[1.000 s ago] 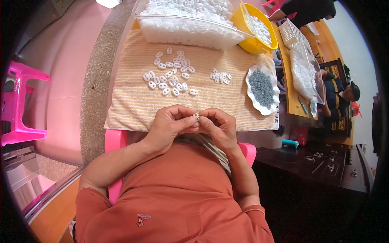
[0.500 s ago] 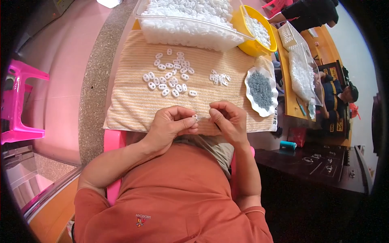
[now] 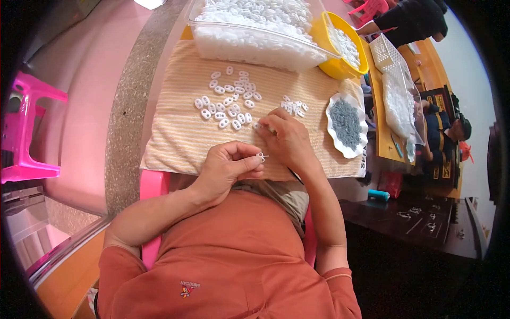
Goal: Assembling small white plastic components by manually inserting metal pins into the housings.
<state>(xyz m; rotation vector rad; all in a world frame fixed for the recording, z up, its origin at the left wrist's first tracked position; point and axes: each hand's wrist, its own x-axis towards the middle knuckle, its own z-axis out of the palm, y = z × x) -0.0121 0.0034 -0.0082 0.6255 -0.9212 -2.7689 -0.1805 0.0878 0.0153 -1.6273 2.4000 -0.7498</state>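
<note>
Over the towelling cloth with beige and white stripes (image 3: pixel 175 127), close to its near edge, our left hand (image 3: pixel 232 162) has thumb and forefinger clamped on a small white ringed plastic piece (image 3: pixel 260 156) with a thin pale pin (image 3: pixel 266 156) jutting rightward; we judge it light, stiff and slightly slippery, best pinched by its sides, clear of the pin. Compared with half a second ago, our right hand (image 3: pixel 289 136) has moved farther from that edge, its fingertips now at a white oval two-holed plastic link (image 3: pixel 256 126), though we cannot tell whether they grip it.
</note>
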